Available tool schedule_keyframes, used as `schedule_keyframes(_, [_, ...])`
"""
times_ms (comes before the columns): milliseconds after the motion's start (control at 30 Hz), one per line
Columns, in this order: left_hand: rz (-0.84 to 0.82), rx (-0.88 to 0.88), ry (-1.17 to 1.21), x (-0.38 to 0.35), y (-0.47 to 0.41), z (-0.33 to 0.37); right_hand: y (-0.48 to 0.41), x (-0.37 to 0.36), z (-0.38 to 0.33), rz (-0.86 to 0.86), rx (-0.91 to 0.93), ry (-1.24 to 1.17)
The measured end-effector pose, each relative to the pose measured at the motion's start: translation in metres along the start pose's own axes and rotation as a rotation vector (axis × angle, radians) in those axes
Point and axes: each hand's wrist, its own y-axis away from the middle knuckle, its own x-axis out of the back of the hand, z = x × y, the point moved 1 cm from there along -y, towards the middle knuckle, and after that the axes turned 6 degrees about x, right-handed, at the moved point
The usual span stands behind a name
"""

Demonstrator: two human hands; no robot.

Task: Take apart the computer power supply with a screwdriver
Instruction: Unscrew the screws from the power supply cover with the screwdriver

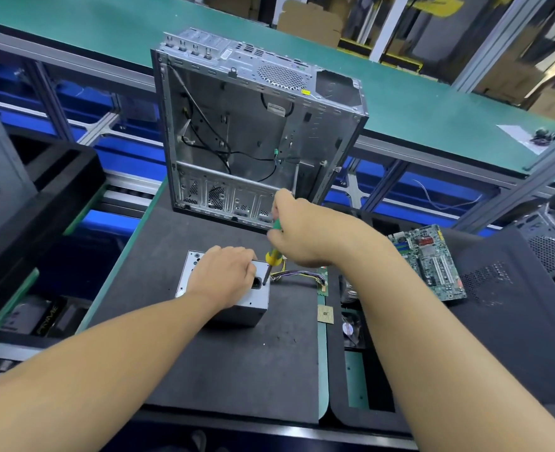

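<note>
dark foam mat (237, 370) covers the near workbench, and a second dark pad lies to its right with a green strip showing between them. behind the bench a long green surface (400, 102) runs across the room on an aluminium frame, with blue bins (122, 148) under it and cardboard boxes (308, 21) stacked far back. a sheet of paper (530, 138) with a few small dark parts sits on the green surface at the right. an open, gutted computer case (253, 135) stands at the far edge of the mat, loose black wires hanging inside.

near the middle of the mat, the grey metal power supply (237, 313) stands with a coloured cable bundle (294, 275) trailing from its right side. the left hand (223, 275) lies palm down on its top face, fingers loosely bent, pressing on it rather than wrapping it. the right hand (305, 236) is wrapped round the green-and-yellow handle of the screwdriver (273, 257), held steeply above the box. its dark shaft comes down onto the top face near the right edge, just beside the left thumb and a dark socket opening.

to the right lie a motherboard (432, 262) and a small square processor chip (325, 314).
</note>
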Motion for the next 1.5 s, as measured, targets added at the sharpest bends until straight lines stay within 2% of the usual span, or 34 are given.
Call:
schedule_keyframes(100, [0.022, 0.000, 0.015, 0.002, 0.002, 0.002, 0.003, 0.001, -0.001, -0.048, 0.009, -0.049])
schedule_keyframes(233, [0.013, 0.010, 0.024, 0.005, 0.002, 0.004, 0.001, -0.005, -0.001, 0.077, -0.106, 0.066])
schedule_keyframes(333, [-0.001, 0.009, 0.013, 0.004, 0.001, 0.003, -0.001, -0.007, 0.001, 0.145, -0.055, 0.120])
schedule_keyframes(433, [0.012, 0.008, 0.012, 0.005, 0.001, 0.004, 0.002, -0.004, 0.001, 0.030, 0.060, -0.033])
schedule_keyframes(533, [0.037, 0.014, -0.021, 0.004, 0.002, 0.004, 0.003, -0.002, 0.001, -0.050, 0.065, -0.108])
schedule_keyframes(700, [0.017, 0.014, -0.023, 0.002, 0.001, 0.003, -0.001, -0.010, 0.003, 0.124, -0.109, 0.048])
schedule_keyframes(767, [0.004, 0.007, -0.032, 0.001, 0.001, 0.002, -0.002, -0.011, 0.006, 0.191, -0.088, 0.133])
schedule_keyframes(833, [0.006, 0.007, -0.022, 0.000, 0.000, 0.001, -0.004, -0.013, 0.011, 0.223, -0.036, 0.105])
schedule_keyframes(967, [0.024, 0.004, -0.024, 0.002, 0.000, 0.003, -0.002, -0.005, 0.010, 0.082, 0.027, -0.085])
schedule_keyframes(1033, [0.030, 0.005, -0.029, 0.003, 0.001, 0.004, 0.000, -0.005, 0.007, 0.057, 0.032, -0.104])
schedule_keyframes(1167, [0.029, 0.003, -0.032, 0.004, 0.001, 0.004, -0.001, -0.011, 0.004, 0.182, -0.065, 0.080])
schedule_keyframes(1267, [0.019, 0.001, -0.055, 0.003, 0.001, 0.004, -0.003, -0.013, 0.004, 0.244, -0.029, 0.199])
schedule_keyframes(1333, [0.014, 0.012, -0.048, 0.003, 0.001, 0.005, -0.004, -0.013, 0.005, 0.198, 0.032, 0.119])
schedule_keyframes(1433, [0.023, 0.020, -0.036, 0.003, 0.001, 0.005, -0.002, -0.007, 0.003, 0.031, 0.098, -0.106])
schedule_keyframes(1500, [0.020, 0.025, -0.051, 0.003, 0.002, 0.005, -0.001, -0.007, 0.003, -0.001, 0.095, -0.151])
